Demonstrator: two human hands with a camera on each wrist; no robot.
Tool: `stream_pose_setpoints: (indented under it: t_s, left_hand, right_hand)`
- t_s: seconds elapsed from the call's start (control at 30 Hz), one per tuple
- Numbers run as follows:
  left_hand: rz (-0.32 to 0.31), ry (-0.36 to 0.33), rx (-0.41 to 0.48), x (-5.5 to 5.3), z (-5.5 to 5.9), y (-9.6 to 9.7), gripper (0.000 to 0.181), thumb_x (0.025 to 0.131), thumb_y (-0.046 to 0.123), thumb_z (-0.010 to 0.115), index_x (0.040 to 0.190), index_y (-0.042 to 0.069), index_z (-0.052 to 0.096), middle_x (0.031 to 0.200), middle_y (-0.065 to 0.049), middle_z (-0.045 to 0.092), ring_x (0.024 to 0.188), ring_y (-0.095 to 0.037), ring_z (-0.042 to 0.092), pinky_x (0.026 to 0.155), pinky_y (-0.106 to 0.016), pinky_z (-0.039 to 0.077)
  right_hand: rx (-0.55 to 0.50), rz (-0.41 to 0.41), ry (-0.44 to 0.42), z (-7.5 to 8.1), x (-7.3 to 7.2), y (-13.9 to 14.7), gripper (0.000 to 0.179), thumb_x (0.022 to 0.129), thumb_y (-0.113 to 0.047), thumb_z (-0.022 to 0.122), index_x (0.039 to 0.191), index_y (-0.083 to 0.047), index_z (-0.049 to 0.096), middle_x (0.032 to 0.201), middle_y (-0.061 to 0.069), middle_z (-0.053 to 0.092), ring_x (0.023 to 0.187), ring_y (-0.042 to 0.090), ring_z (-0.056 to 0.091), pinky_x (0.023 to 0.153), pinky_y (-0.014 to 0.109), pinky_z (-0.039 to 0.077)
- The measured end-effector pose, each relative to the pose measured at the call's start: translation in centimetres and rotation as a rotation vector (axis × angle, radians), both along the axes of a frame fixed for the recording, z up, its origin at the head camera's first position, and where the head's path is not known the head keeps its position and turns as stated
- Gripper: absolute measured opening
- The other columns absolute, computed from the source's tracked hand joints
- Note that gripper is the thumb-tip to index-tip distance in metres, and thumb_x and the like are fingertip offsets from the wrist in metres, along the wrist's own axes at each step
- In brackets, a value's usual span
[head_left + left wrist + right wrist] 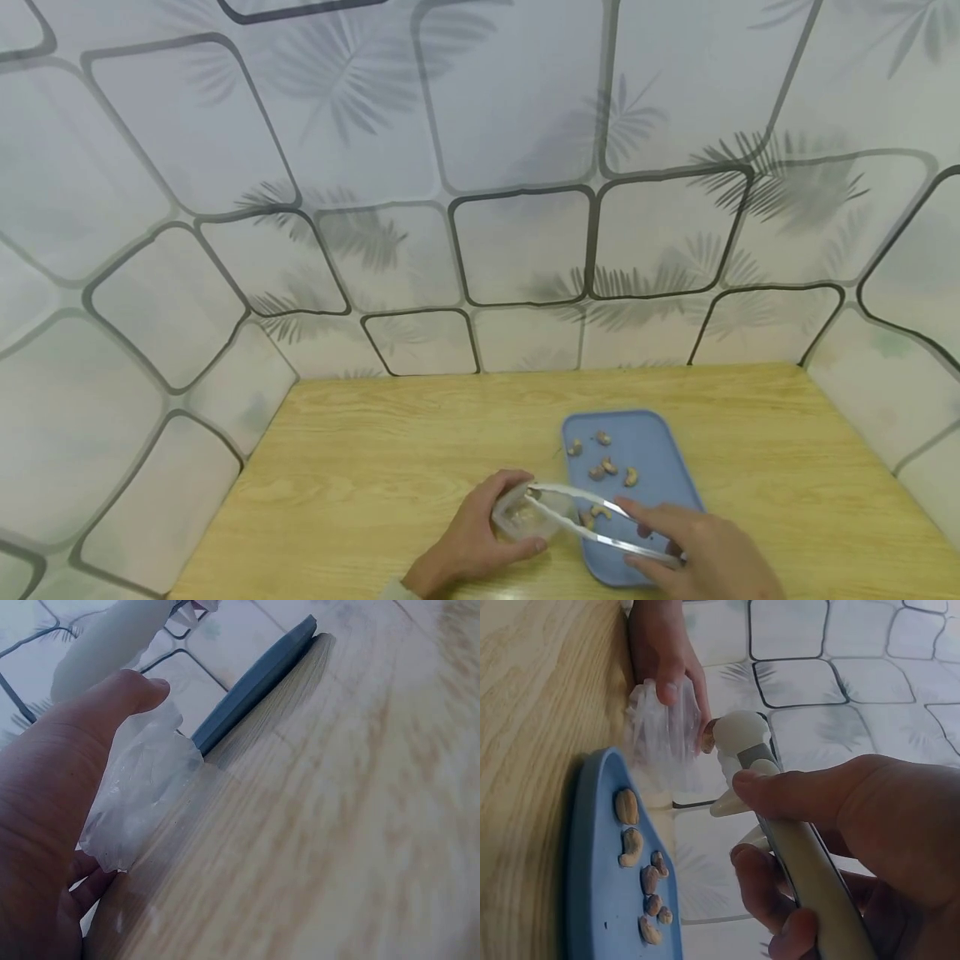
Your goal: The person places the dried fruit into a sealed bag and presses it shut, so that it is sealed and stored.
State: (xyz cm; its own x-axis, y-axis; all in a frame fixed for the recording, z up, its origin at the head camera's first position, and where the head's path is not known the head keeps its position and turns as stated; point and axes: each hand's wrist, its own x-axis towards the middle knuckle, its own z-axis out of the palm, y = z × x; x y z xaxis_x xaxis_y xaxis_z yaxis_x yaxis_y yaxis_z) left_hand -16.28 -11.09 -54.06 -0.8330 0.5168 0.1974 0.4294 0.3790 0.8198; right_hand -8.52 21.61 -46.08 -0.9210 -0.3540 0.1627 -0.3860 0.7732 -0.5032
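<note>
Fingers and thumb of my left hand (476, 533) grip a small clear plastic container (517, 518) from its left side, on the wooden table. Some pale bits show inside it. In my right hand (705, 546) is a pair of tongs (622, 546) with white tips, held out leftward over the container. A brown nut (709, 736) sits at the tongs' tips, above the container's opening in the right wrist view. The left wrist view shows the container's crinkled clear wall (150, 780) between thumb and fingers.
A blue tray (656, 437) lies right of the container, under the tongs. Several cashews (632, 477) and other brown nuts (628, 807) are scattered on it. The wooden table (360, 467) meets a patterned wall covering (525, 250) at the back and both sides.
</note>
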Motion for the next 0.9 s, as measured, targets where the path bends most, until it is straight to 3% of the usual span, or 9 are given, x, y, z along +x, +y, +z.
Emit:
stream_pose_setpoints:
  t_s: [0.23, 0.5, 0.67, 0.9]
  left_hand:
    - [-0.014, 0.024, -0.011, -0.1, -0.1, -0.2, 0.074, 0.088, 0.041, 0.090, 0.151, 0.023, 0.056, 0.138, 0.003, 0.069, 0.117, -0.006, 0.063, 0.100, -0.027, 0.053]
    - [-0.014, -0.019, -0.005, -0.1, -0.1, -0.3, 0.073, 0.088, 0.041, 0.090, 0.151, 0.030, 0.055, 0.139, 0.006, 0.068, 0.118, -0.006, 0.063, 0.103, -0.027, 0.052]
    - [-0.007, -0.015, -0.008, -0.1, -0.1, -0.2, 0.073, 0.088, 0.042, 0.091, 0.151, 0.029, 0.055, 0.141, 0.007, 0.067, 0.122, -0.006, 0.063, 0.108, -0.029, 0.052]
    - [0.003, -0.002, -0.018, -0.1, -0.1, -0.1, 0.072, 0.087, 0.044, 0.091, 0.150, 0.031, 0.056, 0.141, 0.009, 0.067, 0.124, -0.006, 0.063, 0.110, -0.031, 0.051]
  right_hand:
    - [0.029, -0.067, -0.055, -0.1, -0.1, -0.3, 0.073, 0.088, -0.049, 0.090, 0.149, -0.016, 0.068, 0.091, -0.021, 0.063, 0.068, -0.011, 0.044, 0.057, 0.020, 0.041]
    - [-0.062, -0.119, 0.158, -0.3, 0.1, -0.5, 0.069, 0.082, -0.035, 0.096, 0.145, -0.016, 0.072, 0.089, -0.020, 0.063, 0.060, -0.011, 0.037, 0.051, 0.019, 0.037]
    - [-0.067, -0.206, 0.174, 0.0, -0.1, -0.4, 0.067, 0.080, -0.032, 0.097, 0.143, -0.021, 0.074, 0.089, -0.021, 0.061, 0.060, -0.010, 0.037, 0.052, 0.019, 0.036]
    - [-0.013, -0.286, 0.155, 0.6, -0.5, 0.9, 0.061, 0.082, -0.034, 0.096, 0.137, -0.018, 0.077, 0.089, -0.019, 0.061, 0.062, -0.008, 0.038, 0.055, 0.020, 0.036]
